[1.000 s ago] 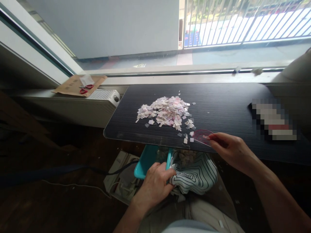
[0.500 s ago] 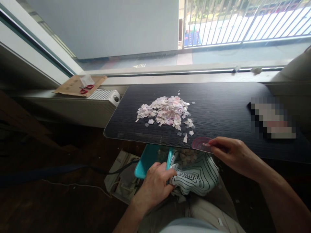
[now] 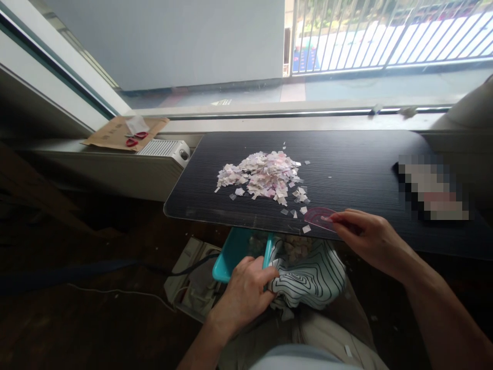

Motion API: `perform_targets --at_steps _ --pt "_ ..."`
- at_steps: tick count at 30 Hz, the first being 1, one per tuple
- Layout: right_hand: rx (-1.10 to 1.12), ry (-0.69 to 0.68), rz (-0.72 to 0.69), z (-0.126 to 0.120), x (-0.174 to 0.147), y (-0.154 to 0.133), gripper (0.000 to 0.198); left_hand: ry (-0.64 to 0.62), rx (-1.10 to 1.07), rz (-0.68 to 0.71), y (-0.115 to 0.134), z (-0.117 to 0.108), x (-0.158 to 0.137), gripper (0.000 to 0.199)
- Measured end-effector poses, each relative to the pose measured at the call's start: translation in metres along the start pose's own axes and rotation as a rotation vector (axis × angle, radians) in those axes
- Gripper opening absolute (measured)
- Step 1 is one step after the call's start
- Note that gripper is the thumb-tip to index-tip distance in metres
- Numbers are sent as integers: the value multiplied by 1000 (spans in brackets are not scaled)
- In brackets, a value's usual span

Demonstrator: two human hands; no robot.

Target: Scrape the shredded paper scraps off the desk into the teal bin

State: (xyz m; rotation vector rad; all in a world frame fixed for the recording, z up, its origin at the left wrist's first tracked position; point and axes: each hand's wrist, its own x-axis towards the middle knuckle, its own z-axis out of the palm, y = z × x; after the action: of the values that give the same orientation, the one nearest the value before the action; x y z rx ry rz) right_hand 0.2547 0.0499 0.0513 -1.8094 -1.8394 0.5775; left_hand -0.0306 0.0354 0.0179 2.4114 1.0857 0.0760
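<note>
In the head view, a pink plastic piece (image 3: 319,217) is pinched by the right hand (image 3: 360,231) beside stray scraps (image 3: 306,229), while a teal container (image 3: 221,270) and patterned bag (image 3: 311,285) are gripped by the left hand (image 3: 250,288). Some scraps are already gathered below the counter (image 3: 358,164), but a large paper pile (image 3: 265,174) is left on it, seemingly uncleared.

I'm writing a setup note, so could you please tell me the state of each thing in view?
Left hand: closed on the teal bin's rim
Right hand: pinching the pink plastic piece
Scraps: heaped, some scattered
Teal bin: open-topped
Patterned bag: open, scraps inside
Scissors: lying on the envelope; blades unclear
</note>
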Motion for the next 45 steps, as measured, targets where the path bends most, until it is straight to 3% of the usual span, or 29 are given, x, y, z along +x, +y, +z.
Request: perform_targets --at_steps 9,14,17,22,27,32,45 --pt "16 -105 -1 -10 -11 3 17 1 -21 2 4 -3 0 14" --pt "36 -69 43 -14 -15 5 20 1 -15 5 4 -3 0 14" --pt "67 -122 57 -11 -12 3 22 -3 -13 3 5 -3 0 13" --pt "154 -17 101 4 10 7 28 -10 -15 -4 4 -1 0 12" --pt "220 -35 159 14 28 4 22 -16 -17 -9 2 -3 1 10" --pt "338 -142 175 14 28 -3 24 -24 -11 4 0 -3 3 9" --pt "319 -92 135 18 32 0 24 -38 -8 1 2 -2 3 9"
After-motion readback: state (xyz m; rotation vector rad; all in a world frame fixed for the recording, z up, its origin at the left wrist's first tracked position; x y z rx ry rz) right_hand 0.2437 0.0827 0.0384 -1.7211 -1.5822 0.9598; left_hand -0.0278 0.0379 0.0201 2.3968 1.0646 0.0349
